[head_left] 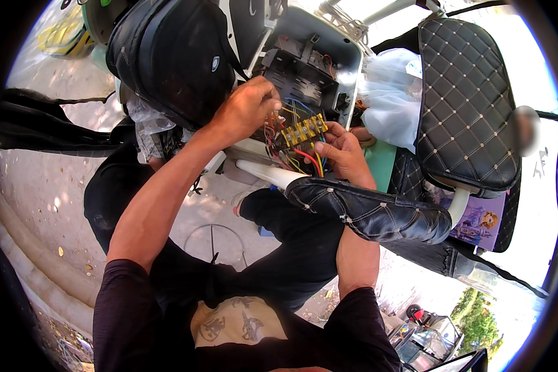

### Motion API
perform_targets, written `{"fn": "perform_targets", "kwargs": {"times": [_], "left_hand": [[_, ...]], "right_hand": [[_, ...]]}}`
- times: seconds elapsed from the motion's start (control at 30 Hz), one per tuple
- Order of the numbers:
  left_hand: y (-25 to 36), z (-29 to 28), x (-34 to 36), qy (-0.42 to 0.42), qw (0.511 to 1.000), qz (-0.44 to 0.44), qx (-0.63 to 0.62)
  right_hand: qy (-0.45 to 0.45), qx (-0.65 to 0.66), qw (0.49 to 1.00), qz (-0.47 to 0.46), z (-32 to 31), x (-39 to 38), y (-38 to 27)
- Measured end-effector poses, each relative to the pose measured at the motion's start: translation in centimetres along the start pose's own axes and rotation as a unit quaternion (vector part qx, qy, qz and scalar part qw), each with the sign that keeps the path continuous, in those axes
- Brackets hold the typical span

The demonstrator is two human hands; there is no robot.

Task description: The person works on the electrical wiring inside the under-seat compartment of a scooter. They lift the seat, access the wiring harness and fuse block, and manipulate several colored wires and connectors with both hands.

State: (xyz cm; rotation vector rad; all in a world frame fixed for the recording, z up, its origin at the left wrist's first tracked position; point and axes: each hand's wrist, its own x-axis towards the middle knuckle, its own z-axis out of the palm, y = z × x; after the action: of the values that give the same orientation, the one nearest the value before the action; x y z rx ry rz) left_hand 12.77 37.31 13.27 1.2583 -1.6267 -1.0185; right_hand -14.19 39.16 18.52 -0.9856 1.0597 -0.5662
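Note:
A yellow terminal block (304, 130) with a row of metal screws sits tilted above a tangle of wires, in front of the open compartment. My right hand (344, 152) is closed on its right end, thumb on the near side. Red and yellow wires (313, 161) hang from the block beside my thumb. At the block's upper left, my left hand (249, 106) is closed, fingertips pinched together close to thin wires (273, 133). What lies between those fingertips is too small to make out.
Behind the block, an open grey compartment (355, 68) holds a black bracket (297, 77). A padded black armrest (372, 208) crosses over my right forearm. A quilted backrest (468, 102) and white plastic bag (390, 93) stand right; a black seat (173, 62) rises left.

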Motion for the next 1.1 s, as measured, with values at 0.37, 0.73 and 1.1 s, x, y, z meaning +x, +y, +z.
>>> {"fn": "perform_targets", "kwargs": {"times": [0.37, 0.73, 1.1], "left_hand": [[0.4, 0.5, 0.1, 0.025, 0.994, 0.070, 0.076], [2.2, -0.2, -1.3, 0.003, 0.989, 0.093, 0.116], [-0.4, 1.6, -3.6, -0.024, 0.991, 0.087, 0.103]], "right_hand": [[0.013, 0.007, 1.000, 0.000, 0.0, -0.1, 0.1], [0.021, 0.021, 1.000, -0.007, -0.2, 0.4, 0.3], [0.044, 0.011, 0.999, 0.000, -0.4, 0.5, 0.9]]}}
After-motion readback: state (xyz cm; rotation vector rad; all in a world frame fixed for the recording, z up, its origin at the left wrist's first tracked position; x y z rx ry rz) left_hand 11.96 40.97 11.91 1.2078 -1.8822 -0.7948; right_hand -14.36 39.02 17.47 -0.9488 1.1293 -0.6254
